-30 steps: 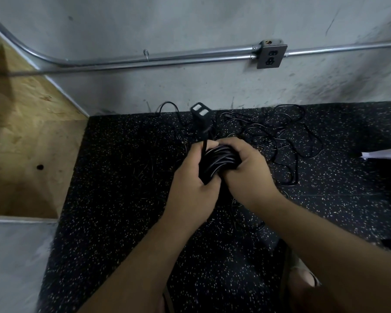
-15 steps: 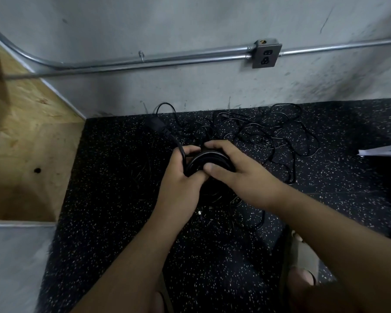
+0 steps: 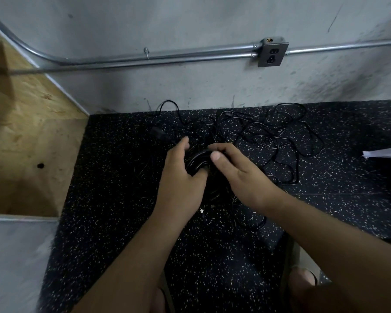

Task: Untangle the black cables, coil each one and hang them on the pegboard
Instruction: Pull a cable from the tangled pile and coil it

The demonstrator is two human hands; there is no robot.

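Observation:
A coiled black cable (image 3: 198,162) lies low over the black speckled floor mat (image 3: 113,199), between my two hands. My left hand (image 3: 180,177) is against the coil's left side, fingers straightened and lifted, thumb by its lower edge. My right hand (image 3: 239,175) pinches the coil's upper rim between thumb and forefinger. The coil's black plug (image 3: 158,133) lies on the mat just beyond my left fingers. A loose tangle of thin black cables (image 3: 271,136) spreads behind and to the right of the coil, up to the wall. No pegboard is in view.
A grey concrete wall carries a metal conduit (image 3: 167,56) and an outlet box (image 3: 272,53). A plywood panel (image 3: 25,143) borders the mat on the left. A white sheet edge (image 3: 384,152) shows at far right. My sandalled foot (image 3: 303,274) is at the bottom.
The coil has come down from chest height toward the mat, and its plug has dropped from upright to lying at the left. My left fingers have uncurled from the coil.

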